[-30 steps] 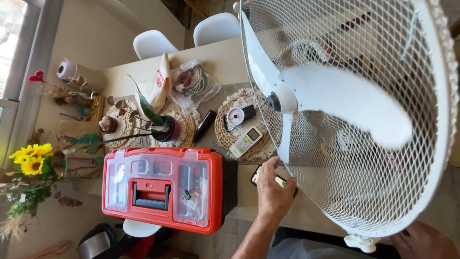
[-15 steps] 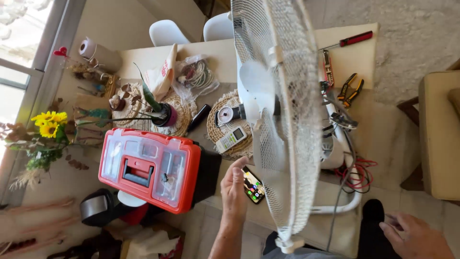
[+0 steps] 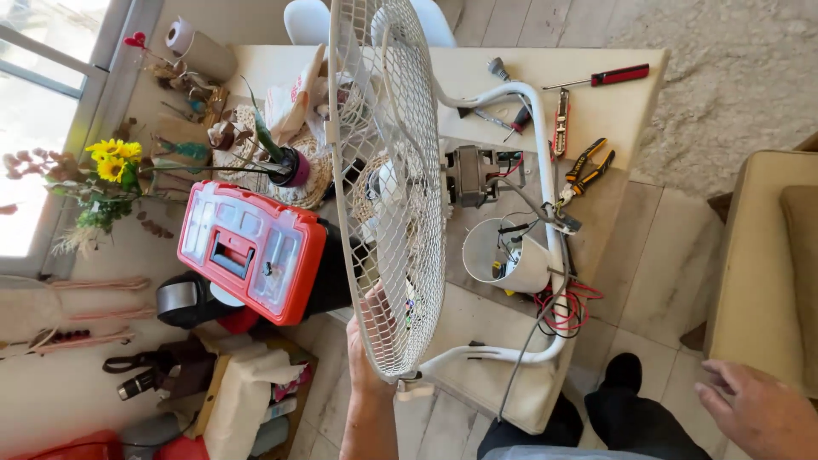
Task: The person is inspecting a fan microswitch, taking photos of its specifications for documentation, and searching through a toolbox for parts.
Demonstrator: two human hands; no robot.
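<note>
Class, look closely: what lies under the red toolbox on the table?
The red toolbox sits on a black base at the table edge; whatever lies directly beneath is covered.

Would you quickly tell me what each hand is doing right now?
Left hand: closed on the fan grille, at its lower edge.
Right hand: open, holding nothing.

The upright fan cage splits the counter: left of it the red toolbox and vase crowd close; right of it the motor, white cup and loose wires block, with bare counter beyond the pliers
</note>
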